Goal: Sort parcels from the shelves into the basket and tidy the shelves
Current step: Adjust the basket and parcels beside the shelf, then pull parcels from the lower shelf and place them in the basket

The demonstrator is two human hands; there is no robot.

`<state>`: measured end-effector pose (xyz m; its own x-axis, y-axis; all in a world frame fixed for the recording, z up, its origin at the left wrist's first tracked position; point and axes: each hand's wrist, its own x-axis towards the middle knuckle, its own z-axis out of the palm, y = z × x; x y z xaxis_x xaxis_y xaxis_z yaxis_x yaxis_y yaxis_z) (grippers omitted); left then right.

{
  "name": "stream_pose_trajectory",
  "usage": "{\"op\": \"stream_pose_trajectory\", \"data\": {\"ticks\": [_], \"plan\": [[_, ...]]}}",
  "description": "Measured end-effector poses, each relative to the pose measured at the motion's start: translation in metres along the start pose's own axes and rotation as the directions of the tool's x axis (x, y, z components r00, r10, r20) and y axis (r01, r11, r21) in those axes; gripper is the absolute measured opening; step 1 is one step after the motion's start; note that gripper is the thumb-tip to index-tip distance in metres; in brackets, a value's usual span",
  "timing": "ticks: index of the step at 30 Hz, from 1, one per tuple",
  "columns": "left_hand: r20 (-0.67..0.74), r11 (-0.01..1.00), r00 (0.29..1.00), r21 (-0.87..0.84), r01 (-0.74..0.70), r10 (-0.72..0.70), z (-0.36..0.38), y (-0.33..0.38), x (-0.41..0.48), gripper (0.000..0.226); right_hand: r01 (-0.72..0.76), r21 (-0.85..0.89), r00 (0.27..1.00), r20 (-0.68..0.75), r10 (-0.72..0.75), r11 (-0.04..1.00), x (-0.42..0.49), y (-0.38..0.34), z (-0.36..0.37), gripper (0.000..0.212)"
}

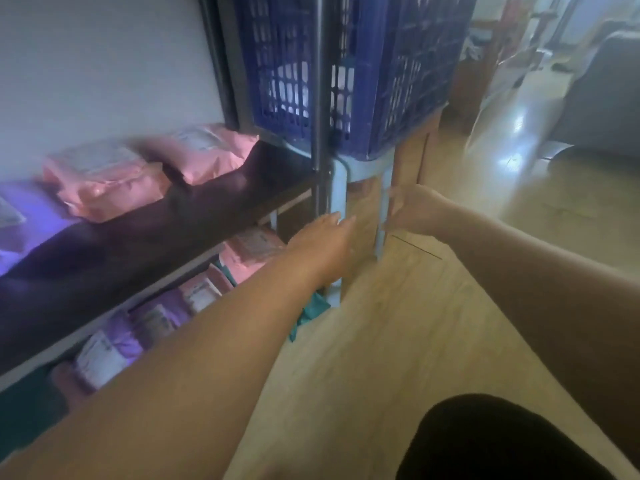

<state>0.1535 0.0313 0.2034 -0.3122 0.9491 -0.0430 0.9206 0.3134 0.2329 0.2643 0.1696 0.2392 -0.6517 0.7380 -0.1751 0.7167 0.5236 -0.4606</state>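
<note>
**Blue basket (398,81) set on a pale stool (367,164)**

Head view: the basket stands just beside the shelves (173,220). Pink parcels (104,178) lie on the upper board. The left hand (325,240) reaches toward a stool leg, fingers straight and empty. The right hand (412,213) is blurred, so I cannot tell its grip.

A pale wall (104,64) stands left, and the glossy wooden floor (398,323) catches glare near a grey sofa (604,95).

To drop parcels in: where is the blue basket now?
In the head view, the blue basket stands top centre on a pale stool, right of the shelf's pink parcels.
</note>
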Motion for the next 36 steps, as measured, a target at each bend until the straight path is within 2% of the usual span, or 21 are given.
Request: {"op": "stream_pose_trajectory", "data": {"ticks": [3, 5, 8, 11, 18, 25, 30, 36], "plan": [[0.064, 1.0, 0.998, 0.0, -0.011, 0.01, 0.034, -0.004, 0.043, 0.052, -0.093, 0.058, 0.995, 0.03, 0.091, 0.994, 0.038, 0.044, 0.03, 0.073], [0.108, 0.999, 0.994, 0.032, -0.011, 0.007, 0.057, -0.008, 0.079, 0.05, -0.139, 0.073, 0.989, 0.061, 0.135, 0.988, 0.067, 0.073, 0.051, 0.083], [0.178, 0.989, 0.983, 0.129, -0.077, 0.053, 0.094, -0.012, 0.128, 0.046, -0.169, 0.035, 0.98, 0.109, 0.164, 0.985, 0.1, 0.102, 0.075, 0.086], [0.233, 0.983, 0.969, 0.141, -0.115, 0.08, 0.119, -0.014, 0.158, 0.049, -0.216, -0.006, 0.967, 0.135, 0.214, 0.976, 0.123, 0.124, 0.094, 0.088], [0.36, 0.989, 0.933, 0.136, -0.06, 0.007, 0.114, -0.013, 0.178, 0.044, -0.299, -0.008, 0.922, 0.255, 0.291, 0.954, 0.129, 0.129, 0.1, 0.09], [0.423, 0.991, 0.906, 0.128, -0.03, -0.027, 0.059, 0.01, 0.146, 0.041, -0.318, -0.013, 0.887, 0.348, 0.302, 0.948, 0.087, 0.097, 0.053, 0.089], [0.425, 0.996, 0.902, 0.068, 0.052, -0.076, -0.033, 0.04, 0.104, 0.039, -0.317, 0.012, 0.867, 0.41, 0.284, 0.948, 0.04, 0.052, -0.023, 0.093], [0.445, 0.988, 0.884, 0.013, 0.153, -0.143, -0.156, 0.08, 0.063, 0.045, -0.294, 0.041, 0.876, 0.411, 0.252, 0.955, -0.006, -0.01, -0.134, 0.088]]}}
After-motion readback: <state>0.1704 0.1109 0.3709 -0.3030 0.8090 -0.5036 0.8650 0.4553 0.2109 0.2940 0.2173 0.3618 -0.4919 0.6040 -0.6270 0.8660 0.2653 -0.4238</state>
